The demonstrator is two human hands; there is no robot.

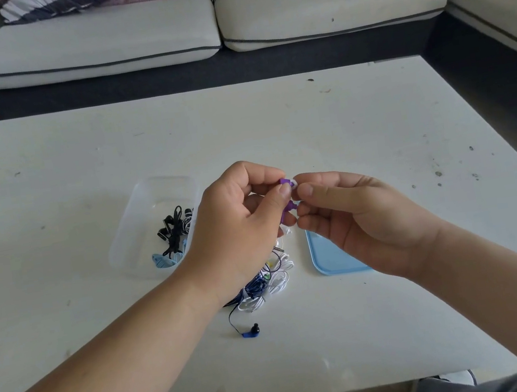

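Purple earbuds (286, 182) are held in the air above the middle of the counter (77, 162), between the two hands. The left hand (238, 225) comes in from the left and pinches the upper bud's purple body between thumb and forefinger. The right hand (360, 214) meets it from the right, fingers curled, thumb and fingertip closing on the bud's white tip (the contact is small in the frame, so I read this as a pinch, not with certainty). The upper bud's long axis runs roughly left to right, from one hand to the other. The second bud sits just below it, against the right hand's lower fingers. Both hands are equally near, touching the thing. Judgement: the next move turns on that axis, with the hands pulling or twisting apart along it. The purple cable drops behind the left hand toward a tangle of cables (265, 283) lying on the counter directly beneath. A blue earbud (250, 331) trails out of the tangle toward the viewer. A clear container (140, 220) stands to the left of the tangle, holding black earphones (173, 230). A light blue lid (327, 259) lies flat to the right, partly under the right hand. The counter is white, scuffed and speckled. A pale sofa (86, 43) stands beyond its far edge.
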